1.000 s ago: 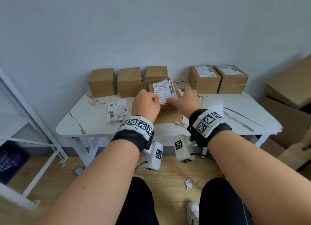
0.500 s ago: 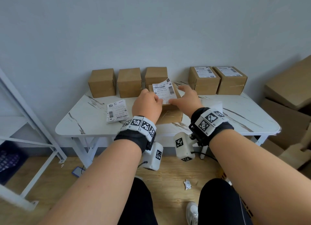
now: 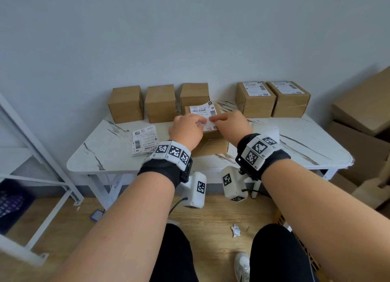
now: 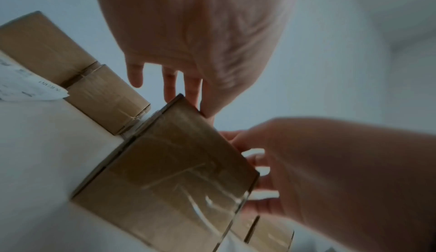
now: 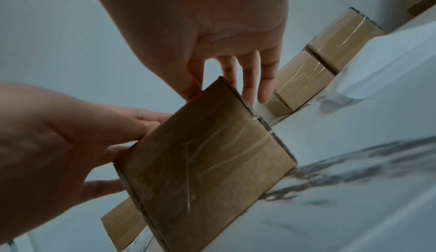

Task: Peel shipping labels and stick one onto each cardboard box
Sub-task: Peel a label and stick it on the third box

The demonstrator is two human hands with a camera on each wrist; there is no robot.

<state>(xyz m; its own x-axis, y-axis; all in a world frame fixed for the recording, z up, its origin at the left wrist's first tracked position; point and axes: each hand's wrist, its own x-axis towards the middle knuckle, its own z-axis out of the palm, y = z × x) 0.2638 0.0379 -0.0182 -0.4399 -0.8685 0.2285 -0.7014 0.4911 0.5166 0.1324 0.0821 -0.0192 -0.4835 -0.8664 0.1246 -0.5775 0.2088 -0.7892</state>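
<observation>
A brown cardboard box (image 3: 211, 144) stands mid-table in front of me. A white shipping label (image 3: 203, 112) lies on its top, its far right corner slightly raised. My left hand (image 3: 186, 129) and right hand (image 3: 230, 123) both rest on the label's near part, fingertips meeting at the middle. In the left wrist view my left hand (image 4: 188, 95) reaches with straight fingers over the top edge of the box (image 4: 169, 172). Seen from the right wrist, the right hand (image 5: 247, 88) also lies with straight fingers on the box (image 5: 207, 162).
Three plain boxes (image 3: 160, 103) line the back left of the white marble table (image 3: 306, 148). Two labelled boxes (image 3: 255, 100) stand back right. A stack of labels (image 3: 144, 139) lies left of my hands, white backing paper (image 3: 269, 131) to the right. Shelf frame (image 3: 31, 133) left, large cartons (image 3: 363, 112) right.
The label, held tilted above the box before, has come down onto the box top. Both hands moved forward and down with it and now press on it.
</observation>
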